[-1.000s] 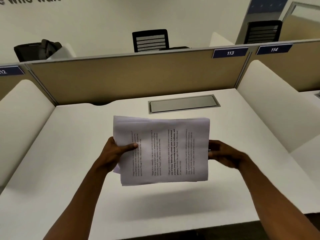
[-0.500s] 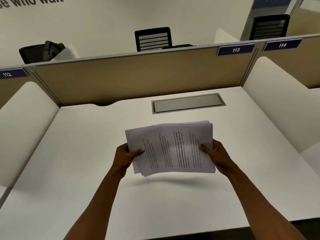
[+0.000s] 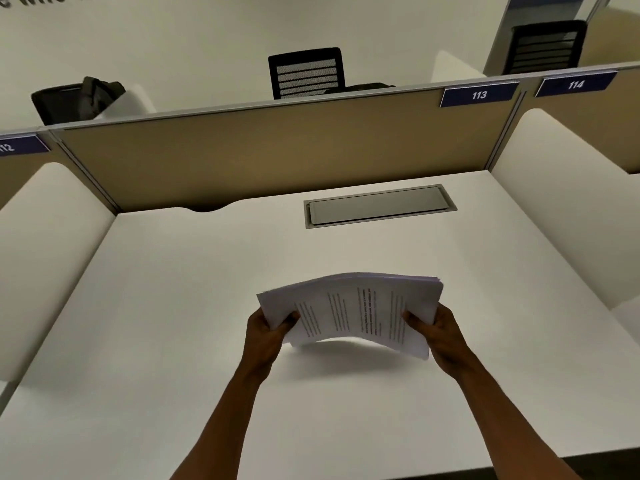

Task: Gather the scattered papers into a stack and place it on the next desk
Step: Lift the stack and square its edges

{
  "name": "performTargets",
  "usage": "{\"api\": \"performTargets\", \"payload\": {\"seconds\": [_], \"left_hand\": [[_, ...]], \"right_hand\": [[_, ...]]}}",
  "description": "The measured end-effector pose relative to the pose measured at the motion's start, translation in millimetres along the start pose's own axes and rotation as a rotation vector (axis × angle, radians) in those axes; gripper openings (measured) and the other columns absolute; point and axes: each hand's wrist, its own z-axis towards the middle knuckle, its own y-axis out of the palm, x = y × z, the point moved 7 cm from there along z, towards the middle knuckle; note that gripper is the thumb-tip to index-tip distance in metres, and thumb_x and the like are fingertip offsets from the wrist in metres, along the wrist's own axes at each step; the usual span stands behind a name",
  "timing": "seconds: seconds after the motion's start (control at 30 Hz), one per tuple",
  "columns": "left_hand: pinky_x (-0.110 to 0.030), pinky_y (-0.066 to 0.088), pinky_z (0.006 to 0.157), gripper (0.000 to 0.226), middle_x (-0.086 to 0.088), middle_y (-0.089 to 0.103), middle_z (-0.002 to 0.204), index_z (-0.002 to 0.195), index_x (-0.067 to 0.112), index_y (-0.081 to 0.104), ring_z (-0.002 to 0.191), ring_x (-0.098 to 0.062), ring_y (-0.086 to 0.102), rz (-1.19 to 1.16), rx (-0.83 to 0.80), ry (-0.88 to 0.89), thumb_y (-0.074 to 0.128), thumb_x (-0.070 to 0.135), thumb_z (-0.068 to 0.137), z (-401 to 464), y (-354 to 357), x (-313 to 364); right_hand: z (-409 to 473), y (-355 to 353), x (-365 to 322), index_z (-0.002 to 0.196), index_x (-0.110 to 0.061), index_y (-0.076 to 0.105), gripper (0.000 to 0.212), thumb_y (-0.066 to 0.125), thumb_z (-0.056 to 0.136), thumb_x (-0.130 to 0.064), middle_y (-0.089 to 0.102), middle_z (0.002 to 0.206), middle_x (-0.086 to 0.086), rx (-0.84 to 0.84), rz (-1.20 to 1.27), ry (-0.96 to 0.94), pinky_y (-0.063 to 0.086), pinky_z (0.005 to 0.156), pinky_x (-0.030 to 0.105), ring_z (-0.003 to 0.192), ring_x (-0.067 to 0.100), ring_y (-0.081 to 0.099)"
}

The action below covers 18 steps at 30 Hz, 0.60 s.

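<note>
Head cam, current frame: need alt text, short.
Both hands, left hand and right hand, hold a bowed stack of printed papers just above a white desk. A tan partition labelled 113 stands behind.

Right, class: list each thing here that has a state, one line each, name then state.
Stack of white printed papers: gathered, bowed upward, held above the white desk.
Left hand: gripping the stack's left edge.
Right hand: gripping its right edge.
Grey rectangular desk hatch: closed.
</note>
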Motion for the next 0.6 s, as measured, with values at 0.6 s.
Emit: {"api": "performTargets", "payload": {"seconds": [0.6], "left_hand": [[-0.018, 0.058, 0.073, 0.025, -0.001, 0.078, 0.101, 0.106, 0.013, 0.073, 0.095, -0.013, 0.073, 0.062, 0.036, 0.006, 0.081, 0.009, 0.082, -5, 12, -18]], "right_hand": [[-9, -12, 32, 0.107, -0.016, 0.07, 0.034, 0.082, 0.076, -0.009, 0.076, 0.1, 0.007, 0.171, -0.032, 0.024, 0.057, 0.073, 0.029, 0.096, 0.023, 0.071]]}}
